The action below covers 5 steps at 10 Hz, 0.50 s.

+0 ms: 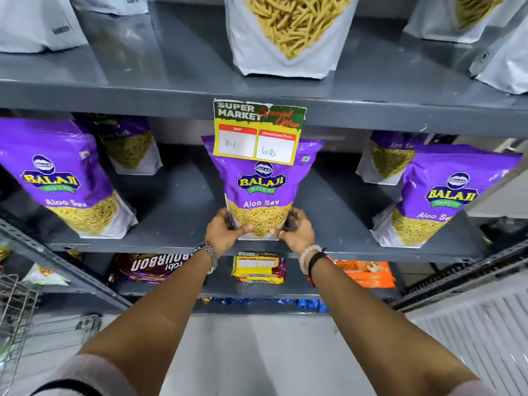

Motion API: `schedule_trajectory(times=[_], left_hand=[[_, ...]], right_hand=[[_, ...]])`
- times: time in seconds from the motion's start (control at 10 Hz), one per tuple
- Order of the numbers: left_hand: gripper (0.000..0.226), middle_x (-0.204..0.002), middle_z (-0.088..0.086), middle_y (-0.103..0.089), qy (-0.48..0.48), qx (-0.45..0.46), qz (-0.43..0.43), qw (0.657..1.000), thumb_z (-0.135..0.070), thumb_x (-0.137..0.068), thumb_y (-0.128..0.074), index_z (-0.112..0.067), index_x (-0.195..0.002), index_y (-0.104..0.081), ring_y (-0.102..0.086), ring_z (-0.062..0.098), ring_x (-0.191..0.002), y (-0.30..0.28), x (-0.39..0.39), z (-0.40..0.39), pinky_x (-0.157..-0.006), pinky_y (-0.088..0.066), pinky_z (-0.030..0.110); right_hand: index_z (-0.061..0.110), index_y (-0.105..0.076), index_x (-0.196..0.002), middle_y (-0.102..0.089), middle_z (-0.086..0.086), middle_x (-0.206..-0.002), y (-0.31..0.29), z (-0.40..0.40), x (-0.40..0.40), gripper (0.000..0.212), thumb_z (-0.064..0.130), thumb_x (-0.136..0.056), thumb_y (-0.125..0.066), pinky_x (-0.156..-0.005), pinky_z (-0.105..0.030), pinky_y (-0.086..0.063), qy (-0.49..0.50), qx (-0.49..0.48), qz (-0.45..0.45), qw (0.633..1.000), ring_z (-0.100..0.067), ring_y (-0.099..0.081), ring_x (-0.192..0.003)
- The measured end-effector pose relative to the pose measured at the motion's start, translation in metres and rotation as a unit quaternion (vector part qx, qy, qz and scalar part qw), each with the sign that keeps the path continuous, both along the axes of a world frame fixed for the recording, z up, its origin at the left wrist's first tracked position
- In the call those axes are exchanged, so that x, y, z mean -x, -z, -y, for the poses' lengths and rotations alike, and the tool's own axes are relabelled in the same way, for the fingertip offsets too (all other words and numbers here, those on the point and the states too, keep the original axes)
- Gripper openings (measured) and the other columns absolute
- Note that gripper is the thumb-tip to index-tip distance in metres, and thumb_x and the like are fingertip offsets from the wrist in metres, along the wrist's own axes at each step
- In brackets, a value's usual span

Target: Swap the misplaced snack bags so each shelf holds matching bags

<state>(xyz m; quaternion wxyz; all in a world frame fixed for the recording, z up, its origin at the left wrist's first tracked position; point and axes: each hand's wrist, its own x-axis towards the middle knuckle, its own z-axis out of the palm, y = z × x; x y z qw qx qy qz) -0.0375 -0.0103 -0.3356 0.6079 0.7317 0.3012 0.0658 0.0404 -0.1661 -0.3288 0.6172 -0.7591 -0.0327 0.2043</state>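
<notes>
A purple Aloo Sev bag (261,190) stands upright in the middle of the grey middle shelf (177,207). My left hand (224,232) grips its lower left corner and my right hand (295,231) grips its lower right corner. More purple Aloo Sev bags stand on the same shelf at the left (61,178) and at the right (437,198), with others behind them. On the upper shelf (183,67) a white bag of thick yellow sticks (288,35) stands above the held bag, among other white bags.
A price tag (258,131) hangs from the upper shelf's edge over the held bag's top. Biscuit packs lie on the lower shelf: a brown Bourbon pack (145,267), a yellow pack (258,270), an orange pack (368,274). A wire basket (14,315) stands at the lower left.
</notes>
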Motion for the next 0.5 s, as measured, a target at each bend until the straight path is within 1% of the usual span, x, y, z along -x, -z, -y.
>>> schedule_trajectory(times=[0.1, 0.2, 0.3, 0.4, 0.5], left_hand=[[0.052, -0.119, 0.013, -0.063, 0.012, 0.001, -0.007, 1.000, -0.018, -0.067, -0.078, -0.011, -0.109, -0.048, -0.061, 0.025, -0.103, 0.001, 0.000, -0.003, -0.095, -0.051, 0.044], [0.056, -0.120, 0.011, -0.064, 0.020, -0.018, -0.014, 1.000, -0.029, -0.063, -0.081, -0.017, -0.106, -0.047, -0.063, 0.026, -0.105, 0.010, -0.001, -0.010, -0.095, -0.051, 0.050], [0.054, -0.120, 0.010, -0.064, 0.024, -0.022, -0.017, 0.999, -0.029, -0.064, -0.080, -0.019, -0.104, -0.046, -0.063, 0.026, -0.107, 0.013, -0.002, -0.012, -0.096, -0.050, 0.051], [0.056, -0.121, 0.008, -0.064, 0.042, -0.031, -0.015, 0.999, -0.033, -0.065, -0.079, -0.018, -0.108, -0.046, -0.062, 0.024, -0.108, 0.014, -0.002, -0.014, -0.097, -0.050, 0.050], [0.064, -0.121, -0.004, -0.058, 0.013, -0.130, 0.020, 0.991, -0.035, -0.072, -0.074, -0.018, -0.126, -0.045, -0.055, 0.014, -0.108, 0.000, 0.012, -0.007, -0.096, -0.046, 0.036]], right_hand=[[0.003, -0.045, -0.122, -0.059, -0.010, -0.113, 0.001, 0.000, 0.001, 0.065, -0.005, -0.065, -0.075, -0.088, -0.029, -0.046, 0.014, -0.003, -0.001, 1.000, -0.016, -0.053, -0.099], [0.004, -0.045, -0.119, -0.061, -0.014, -0.115, 0.003, -0.003, 0.003, 0.063, -0.004, -0.064, -0.076, -0.090, -0.035, -0.049, 0.026, 0.005, 0.003, 1.000, -0.018, -0.055, -0.097], [0.003, -0.045, -0.116, -0.062, -0.016, -0.116, 0.003, -0.005, 0.005, 0.060, -0.005, -0.064, -0.075, -0.088, -0.035, -0.051, 0.037, 0.009, -0.007, 0.999, -0.023, -0.059, -0.099], [0.002, -0.042, -0.119, -0.060, -0.013, -0.118, -0.001, -0.002, 0.007, 0.059, -0.007, -0.069, -0.071, -0.079, -0.020, -0.051, 0.021, 0.017, 0.003, 1.000, -0.025, -0.059, -0.105], [0.003, -0.037, -0.129, -0.053, -0.014, -0.133, -0.011, 0.004, 0.012, 0.062, -0.005, -0.075, -0.067, -0.091, -0.030, -0.046, 0.012, 0.048, 0.016, 0.999, -0.028, -0.056, -0.117]])
